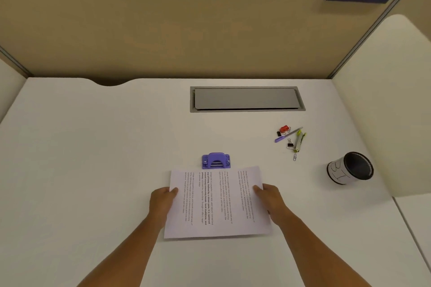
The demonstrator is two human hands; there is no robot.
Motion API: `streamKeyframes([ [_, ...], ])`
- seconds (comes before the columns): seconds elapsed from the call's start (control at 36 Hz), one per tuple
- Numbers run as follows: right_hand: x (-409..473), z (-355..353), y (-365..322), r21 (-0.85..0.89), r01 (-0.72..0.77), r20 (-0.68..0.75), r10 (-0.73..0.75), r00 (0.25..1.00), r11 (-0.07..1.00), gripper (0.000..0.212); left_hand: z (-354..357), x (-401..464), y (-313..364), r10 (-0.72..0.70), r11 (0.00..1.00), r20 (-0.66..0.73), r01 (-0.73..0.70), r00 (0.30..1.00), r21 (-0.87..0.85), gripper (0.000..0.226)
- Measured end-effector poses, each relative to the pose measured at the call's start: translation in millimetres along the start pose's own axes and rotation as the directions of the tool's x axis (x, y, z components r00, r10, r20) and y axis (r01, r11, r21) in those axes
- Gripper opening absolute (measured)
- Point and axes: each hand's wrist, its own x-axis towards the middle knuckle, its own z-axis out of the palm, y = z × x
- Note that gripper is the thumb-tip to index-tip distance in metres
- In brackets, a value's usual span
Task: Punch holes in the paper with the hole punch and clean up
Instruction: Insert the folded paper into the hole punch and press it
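A printed sheet of paper (217, 202) is held sideways over the white desk, its far edge just in front of a purple hole punch (216, 160). My left hand (162, 202) grips the sheet's left edge, thumb on top. At the right edge my right hand (268, 200) holds it the same way. The punch stands on the desk beyond the paper, its slot facing me; the paper's edge reaches its base, and I cannot tell whether it is inside the slot.
A black mesh pen cup (349, 168) stands at the right. Loose pens, binder clips and a paper clip (291, 138) lie behind it. A grey cable hatch (247, 99) is set in the desk. Partition walls close the back and right.
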Motion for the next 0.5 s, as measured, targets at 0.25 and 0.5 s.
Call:
streamKeyframes([
  [0.25,1.4,-1.8,-8.8,-0.015,-0.016,-0.016,0.016,1.0,1.0,0.025,3.3,4.9,2.3,0.001,1.0,0.003,-0.001,1.0,0.002,0.024],
  [0.5,4.3,-0.7,-15.8,-0.019,-0.052,-0.026,0.052,0.998,0.998,0.03,6.7,8.9,8.2,-0.009,0.999,-0.021,0.01,1.0,0.048,0.026],
])
